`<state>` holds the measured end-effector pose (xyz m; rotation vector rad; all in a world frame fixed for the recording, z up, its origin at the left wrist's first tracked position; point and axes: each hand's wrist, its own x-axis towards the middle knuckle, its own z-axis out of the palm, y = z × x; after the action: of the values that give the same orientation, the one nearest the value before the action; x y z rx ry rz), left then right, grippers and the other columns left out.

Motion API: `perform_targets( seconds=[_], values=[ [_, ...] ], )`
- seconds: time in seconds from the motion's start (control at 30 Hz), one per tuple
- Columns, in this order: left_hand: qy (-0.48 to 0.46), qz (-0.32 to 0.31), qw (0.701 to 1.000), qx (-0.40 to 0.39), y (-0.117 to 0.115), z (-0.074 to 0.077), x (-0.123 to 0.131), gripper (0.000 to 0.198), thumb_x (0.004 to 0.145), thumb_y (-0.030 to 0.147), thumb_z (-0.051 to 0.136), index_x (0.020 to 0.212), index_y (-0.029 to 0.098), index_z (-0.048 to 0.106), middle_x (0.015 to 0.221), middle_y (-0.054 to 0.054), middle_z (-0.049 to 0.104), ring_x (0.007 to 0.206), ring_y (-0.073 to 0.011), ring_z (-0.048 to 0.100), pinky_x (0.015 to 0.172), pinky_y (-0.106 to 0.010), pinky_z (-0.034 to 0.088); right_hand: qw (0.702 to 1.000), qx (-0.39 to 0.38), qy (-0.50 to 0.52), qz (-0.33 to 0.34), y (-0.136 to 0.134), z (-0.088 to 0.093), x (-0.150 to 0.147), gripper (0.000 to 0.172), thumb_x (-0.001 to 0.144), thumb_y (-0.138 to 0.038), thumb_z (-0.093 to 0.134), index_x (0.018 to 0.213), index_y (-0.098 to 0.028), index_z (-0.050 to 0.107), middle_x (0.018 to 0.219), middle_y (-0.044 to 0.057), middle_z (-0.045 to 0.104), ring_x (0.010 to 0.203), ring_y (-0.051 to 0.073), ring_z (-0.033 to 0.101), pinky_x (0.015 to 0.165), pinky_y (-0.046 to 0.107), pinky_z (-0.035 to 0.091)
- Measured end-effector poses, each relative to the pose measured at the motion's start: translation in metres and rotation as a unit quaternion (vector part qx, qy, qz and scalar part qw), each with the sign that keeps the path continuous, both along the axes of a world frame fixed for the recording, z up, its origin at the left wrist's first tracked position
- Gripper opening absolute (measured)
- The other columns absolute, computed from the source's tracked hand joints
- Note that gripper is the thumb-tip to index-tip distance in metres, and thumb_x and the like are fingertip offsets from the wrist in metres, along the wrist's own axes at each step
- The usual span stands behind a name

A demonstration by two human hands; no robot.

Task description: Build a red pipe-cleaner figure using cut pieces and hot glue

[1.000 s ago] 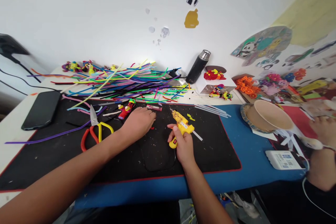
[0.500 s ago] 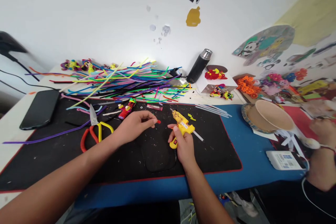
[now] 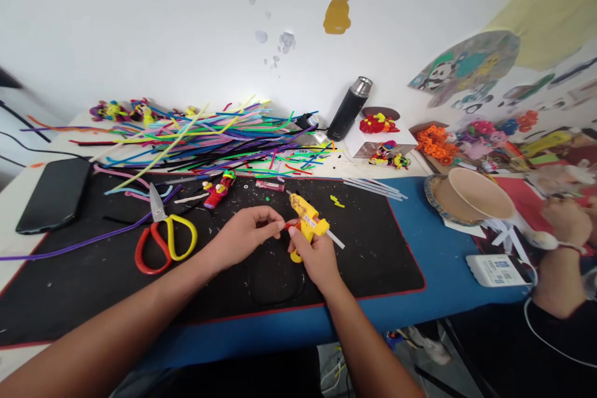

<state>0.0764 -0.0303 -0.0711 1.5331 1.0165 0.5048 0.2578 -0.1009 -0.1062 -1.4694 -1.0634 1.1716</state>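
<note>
My left hand point(image 3: 246, 235) pinches a small red piece point(image 3: 289, 225), probably a bit of pipe cleaner, between thumb and forefinger. Wrapped around the handle of a yellow hot glue gun point(image 3: 308, 216) is my right hand point(image 3: 318, 261); its thumb and fingertips come up against the red piece. The gun's nozzle points up and left, and a clear glue stick point(image 3: 336, 239) juts from its back. Left of my left hand lie scissors point(image 3: 168, 237) with one red and one yellow handle. A red, green and yellow fuzzy figure point(image 3: 220, 189) rests behind that hand.
A heap of coloured pipe cleaners point(image 3: 205, 137) lies along the wall. A black phone point(image 3: 55, 194) is at the left, a black flask point(image 3: 349, 109) at the back. Loose glue sticks point(image 3: 373, 189) lie on the mat's far edge. At the right, a co-worker's hand point(image 3: 566, 221) is near a bowl point(image 3: 482, 196).
My hands have come together: the red piece in my left hand now meets the fingertips of my right hand. The glue gun stays in my right hand. The view has shifted slightly.
</note>
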Motion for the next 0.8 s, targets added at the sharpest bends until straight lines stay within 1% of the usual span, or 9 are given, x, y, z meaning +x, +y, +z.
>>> perform_targets(
  seconds=[0.13,0.33,0.5,0.67,0.73,0.8],
  values=[
    [0.002,-0.007,1.000,0.001,-0.002,-0.004,0.002,0.031,0.090,0.050,0.065,0.088,0.020,0.074,0.080,-0.001,0.074,0.077,-0.0190,0.065,0.074,-0.030,0.048,1.000,-0.004,0.002,0.006,0.000,0.001,-0.001,0.030,0.086,-0.048,0.068,0.095,-0.019,0.072,0.059,-0.003,0.062,0.052,0.015,0.057,0.054,0.026,0.050],
    [0.008,-0.004,1.000,0.022,-0.002,-0.001,0.002,0.029,0.091,0.049,0.064,0.088,0.022,0.073,0.080,0.000,0.074,0.078,-0.0194,0.066,0.076,-0.031,0.049,1.000,-0.023,0.004,0.004,-0.001,-0.001,-0.001,0.031,0.084,-0.050,0.069,0.091,-0.020,0.068,0.058,-0.003,0.063,0.053,0.017,0.060,0.053,0.027,0.051],
    [0.009,-0.016,1.000,0.023,-0.005,-0.002,0.004,0.030,0.092,0.050,0.064,0.088,0.022,0.073,0.080,0.000,0.074,0.079,-0.0197,0.066,0.076,-0.031,0.049,1.000,-0.019,0.010,0.006,0.000,-0.001,-0.002,0.028,0.083,-0.049,0.069,0.087,-0.021,0.066,0.058,-0.002,0.063,0.053,0.017,0.060,0.053,0.027,0.051],
    [0.003,-0.035,0.999,0.037,-0.004,0.001,0.000,0.033,0.096,0.051,0.060,0.091,0.021,0.073,0.082,0.000,0.074,0.079,-0.0191,0.066,0.076,-0.030,0.050,1.000,-0.010,0.012,0.004,0.000,0.001,-0.001,0.026,0.083,-0.047,0.069,0.085,-0.021,0.064,0.057,-0.003,0.063,0.052,0.016,0.059,0.052,0.027,0.050],
    [0.010,-0.030,0.998,0.051,-0.004,0.001,-0.004,0.034,0.099,0.051,0.056,0.093,0.021,0.073,0.084,-0.001,0.074,0.081,-0.0195,0.067,0.077,-0.031,0.051,1.000,-0.012,0.019,-0.002,-0.001,0.001,-0.001,0.027,0.083,-0.047,0.070,0.088,-0.021,0.065,0.057,-0.003,0.062,0.051,0.016,0.058,0.052,0.027,0.050],
    [0.039,-0.012,0.995,0.093,-0.004,-0.002,-0.008,0.033,0.100,0.050,0.056,0.101,0.022,0.074,0.091,-0.002,0.076,0.083,-0.0202,0.068,0.078,-0.032,0.052,1.000,-0.010,0.028,-0.011,-0.001,0.000,-0.001,0.028,0.084,-0.048,0.070,0.091,-0.021,0.065,0.057,-0.004,0.062,0.050,0.015,0.057,0.053,0.027,0.050]
  ],
)
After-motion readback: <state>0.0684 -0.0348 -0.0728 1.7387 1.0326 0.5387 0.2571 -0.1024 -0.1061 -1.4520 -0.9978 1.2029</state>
